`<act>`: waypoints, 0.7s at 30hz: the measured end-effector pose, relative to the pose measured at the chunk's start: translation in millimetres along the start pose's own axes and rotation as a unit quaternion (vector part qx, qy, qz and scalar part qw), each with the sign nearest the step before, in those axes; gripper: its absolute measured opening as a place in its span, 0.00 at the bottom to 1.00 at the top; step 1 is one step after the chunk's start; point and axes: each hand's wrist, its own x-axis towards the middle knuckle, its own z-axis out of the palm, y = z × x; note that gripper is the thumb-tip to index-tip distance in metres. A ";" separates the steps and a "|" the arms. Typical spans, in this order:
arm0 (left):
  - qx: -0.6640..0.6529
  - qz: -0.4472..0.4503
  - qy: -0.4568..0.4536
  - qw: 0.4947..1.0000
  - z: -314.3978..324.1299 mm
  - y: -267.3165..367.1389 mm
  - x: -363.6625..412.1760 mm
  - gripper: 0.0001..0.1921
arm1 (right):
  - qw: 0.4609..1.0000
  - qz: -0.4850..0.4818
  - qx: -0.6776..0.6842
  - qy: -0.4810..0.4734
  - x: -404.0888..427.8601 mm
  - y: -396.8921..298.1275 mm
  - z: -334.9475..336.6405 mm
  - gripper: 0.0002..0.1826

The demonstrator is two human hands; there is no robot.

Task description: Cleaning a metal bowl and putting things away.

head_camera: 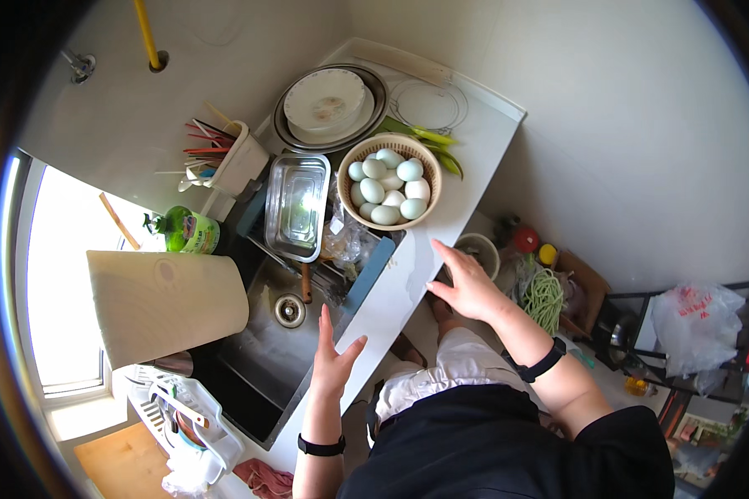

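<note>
Over the near edge of the steel sink (pixel 262 355), my left hand (pixel 335 362) is raised with its fingers apart, holding nothing. My right hand (pixel 465 280) hovers by the counter's front edge, thumb and fingers apart and nothing in it. A round beige basket (pixel 435 196) full of pale blue-green and white eggs (pixel 385 215) stands on the white counter beyond my right hand. To its left, a rectangular steel tray (pixel 297 206) rests on a rack across the sink, beside crumpled clear plastic (pixel 346 240). A wooden-handled tool (pixel 306 284) lies partly under the tray.
Bowls fill a steel basin (pixel 279 118) at the back, near green peppers (pixel 450 163). A cutting board (pixel 168 305), green pump bottle (pixel 200 232), chopstick holder (pixel 243 165) and white dish rack (pixel 215 430) surround the sink. On the floor are a bucket (pixel 490 252) and green beans (pixel 544 301).
</note>
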 end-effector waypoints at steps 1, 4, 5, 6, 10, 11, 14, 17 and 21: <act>0.000 -0.001 0.006 1.000 2.1 4.8 5.9 0.50 | 1.000 0.009 0.020 0.006 8.9 6.4 -2.9 0.40; -0.012 0.005 0.021 1.000 14.1 19.3 23.9 0.47 | 0.997 0.042 0.071 -0.008 37.7 20.2 -18.3 0.42; -0.044 -0.004 0.023 0.999 20.0 24.5 32.9 0.46 | 0.994 0.052 0.099 -0.001 47.3 32.9 -18.4 0.42; -0.075 -0.012 0.025 0.997 26.8 29.7 41.6 0.45 | 0.990 0.063 0.128 0.006 56.7 47.5 -17.3 0.43; -0.111 -0.077 -0.001 0.991 46.2 32.1 86.8 0.43 | 0.982 0.099 0.161 -0.010 89.2 80.7 -20.6 0.43; -0.109 -0.079 0.003 0.991 52.7 37.9 98.6 0.43 | 0.980 0.121 0.160 -0.014 97.6 85.7 -24.0 0.43; -0.150 -0.135 0.047 0.978 67.5 53.9 138.3 0.41 | 0.973 0.146 0.177 -0.030 118.5 95.5 -29.6 0.43; -0.202 -0.137 0.082 0.966 78.3 58.4 172.3 0.34 | 0.972 0.142 0.181 -0.040 140.1 111.9 -18.8 0.43; -0.264 -0.135 0.112 0.948 83.0 47.4 199.7 0.26 | 0.970 0.124 0.204 -0.045 162.5 120.9 -6.4 0.37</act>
